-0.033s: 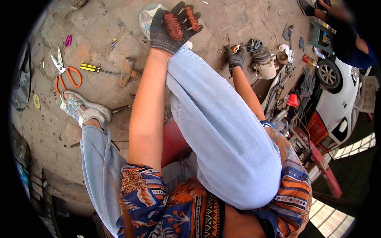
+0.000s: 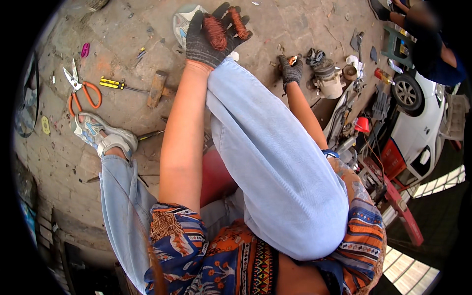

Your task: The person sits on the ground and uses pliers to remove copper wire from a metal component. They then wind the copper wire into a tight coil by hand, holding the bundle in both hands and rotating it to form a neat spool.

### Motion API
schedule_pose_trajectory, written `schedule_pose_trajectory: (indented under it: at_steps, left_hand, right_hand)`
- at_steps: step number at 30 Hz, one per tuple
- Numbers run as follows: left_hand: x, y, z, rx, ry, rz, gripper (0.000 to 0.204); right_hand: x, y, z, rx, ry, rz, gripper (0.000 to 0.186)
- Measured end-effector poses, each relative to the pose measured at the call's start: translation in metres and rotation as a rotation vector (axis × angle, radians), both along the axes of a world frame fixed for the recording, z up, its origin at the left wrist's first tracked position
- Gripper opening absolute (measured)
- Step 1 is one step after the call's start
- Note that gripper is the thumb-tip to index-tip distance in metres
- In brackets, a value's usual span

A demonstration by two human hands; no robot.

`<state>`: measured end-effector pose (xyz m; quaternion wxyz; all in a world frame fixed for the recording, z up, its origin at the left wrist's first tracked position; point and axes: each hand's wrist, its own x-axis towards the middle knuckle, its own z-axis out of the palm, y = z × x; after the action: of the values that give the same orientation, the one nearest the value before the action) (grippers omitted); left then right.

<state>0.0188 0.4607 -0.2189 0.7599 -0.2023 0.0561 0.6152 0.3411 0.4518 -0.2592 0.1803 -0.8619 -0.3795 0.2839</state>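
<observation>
My left hand (image 2: 209, 51), in a dark grey knit glove, is at the top centre with two bundles of reddish copper wire. The larger wire bundle (image 2: 215, 32) lies across the palm. Between the spread fingers sits the smaller wire bundle (image 2: 239, 24). My right hand (image 2: 291, 73), gloved too, is low over the floor beyond my raised knee. At its fingertips is a small white-and-orange piece (image 2: 293, 60), too small to name. Just right of that hand stands a metal compressor-like part (image 2: 328, 81) with a dark pulley end.
Orange-handled snips (image 2: 78, 87), a yellow-and-black screwdriver (image 2: 120, 86) and a hammer (image 2: 157, 89) lie on the floor to the left. Car parts and a red funnel-like piece (image 2: 362, 124) are at right. Beyond are a white car (image 2: 420, 125), a green stool (image 2: 399, 44) and another person (image 2: 427, 54).
</observation>
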Motion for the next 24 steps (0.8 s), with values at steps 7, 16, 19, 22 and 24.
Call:
schedule_pose_trajectory:
  at_steps: [7,16,19,22,24]
  left_hand:
    - [-0.002,0.003,0.005,-0.041,0.036,-0.009,0.072]
    - [0.001,-0.001,-0.003,0.006,-0.047,0.006,0.069]
    - [0.002,-0.002,-0.010,0.077,-0.143,0.054,0.061]
    - [0.002,-0.001,-0.011,0.061,-0.149,0.048,0.063]
    - [0.003,-0.001,-0.012,0.065,-0.152,0.052,0.063]
  right_hand:
    - [-0.057,0.028,0.007,-0.043,-0.295,-0.255,0.109]
    - [-0.013,0.005,-0.011,0.006,-0.113,-0.155,0.088]
    - [-0.012,-0.003,-0.006,-0.091,-0.148,-0.222,0.071]
    - [-0.028,0.006,0.000,-0.154,-0.303,-0.329,0.066]
    - [-0.015,0.005,-0.011,-0.113,-0.276,-0.266,0.064]
